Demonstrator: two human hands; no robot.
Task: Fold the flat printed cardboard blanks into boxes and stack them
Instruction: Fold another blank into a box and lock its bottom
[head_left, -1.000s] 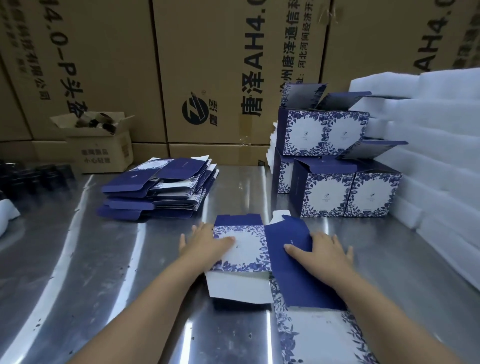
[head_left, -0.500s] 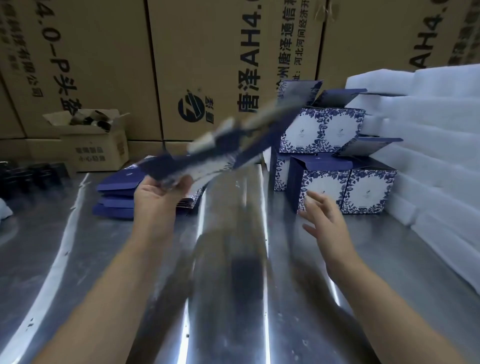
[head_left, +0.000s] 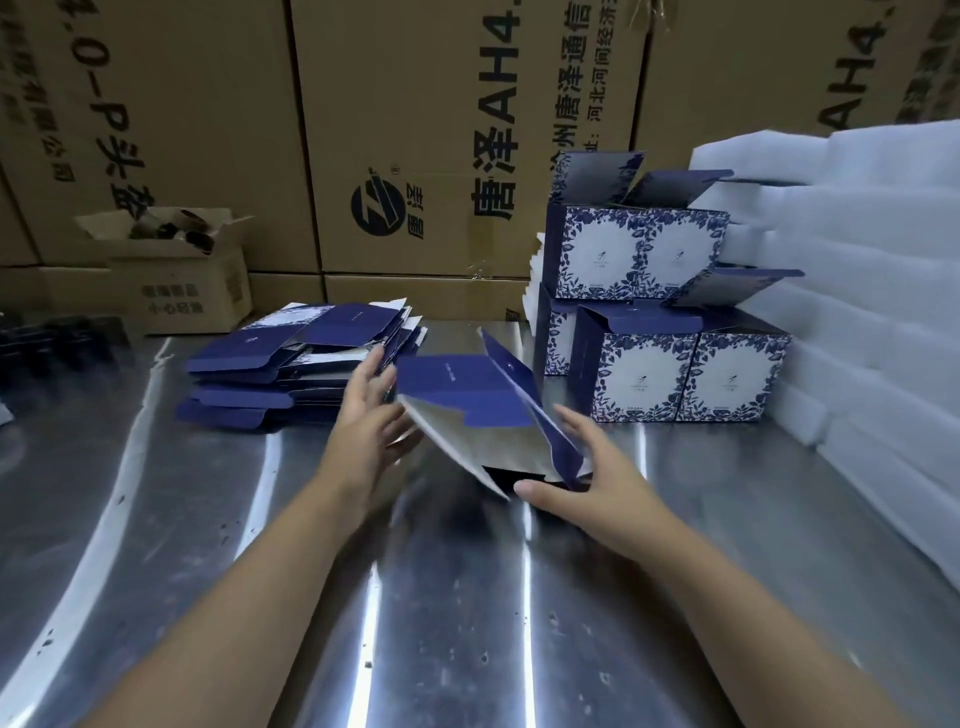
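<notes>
A dark blue printed blank (head_left: 467, 405) stands tilted and half opened above the steel table (head_left: 208, 545), its white inside facing me. My left hand (head_left: 369, 421) touches its left edge with straight fingers. On the other side, my right hand (head_left: 576, 478) lies against its right flap with fingers spread and the thumb at the lower corner. A pile of flat blanks (head_left: 291, 364) lies just behind my left hand. Folded blue-and-white floral boxes (head_left: 680, 374) stand at the back right with lids up, and more boxes (head_left: 628, 254) are stacked on top of them.
White foam sheets (head_left: 857, 270) are piled along the right edge. Large brown shipping cartons (head_left: 415, 130) wall off the back. A small open carton (head_left: 176, 280) sits at the back left, with dark objects (head_left: 62, 343) beside it at the far left.
The earlier blank lying flat under both hands is gone. My left hand swung a blank from the pile to the middle, and my right hand came in against its right side.
</notes>
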